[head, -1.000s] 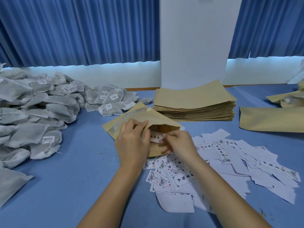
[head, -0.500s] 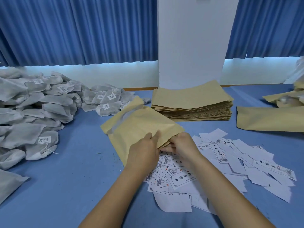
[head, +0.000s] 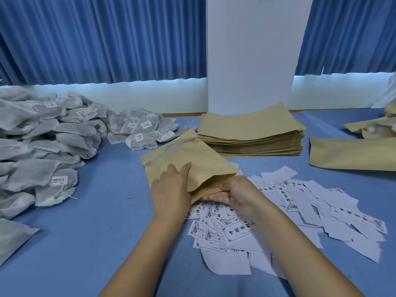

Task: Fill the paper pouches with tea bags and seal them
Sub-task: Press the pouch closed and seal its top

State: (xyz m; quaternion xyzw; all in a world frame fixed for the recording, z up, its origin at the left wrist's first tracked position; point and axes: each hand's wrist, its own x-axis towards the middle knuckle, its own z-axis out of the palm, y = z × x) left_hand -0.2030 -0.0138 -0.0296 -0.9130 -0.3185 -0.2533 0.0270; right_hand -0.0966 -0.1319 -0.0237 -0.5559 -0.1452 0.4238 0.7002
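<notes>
Pouch (head: 199,157) lies under my flat left hand (head: 171,189); my right hand (head: 235,194), at its five o'clock corner, grips the edge.

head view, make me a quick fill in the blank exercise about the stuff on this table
1. The tea bags are heaped to the ____ of the paper pouch under the left hand.
2. Printed labels lie scattered on the ____ side of the table, beneath the right hand gripping the pouch's near edge.
3. The stack of empty pouches stands before a ____ pillar.
4. The table cover is ____.

Missing words: left; right; white; blue.
</notes>
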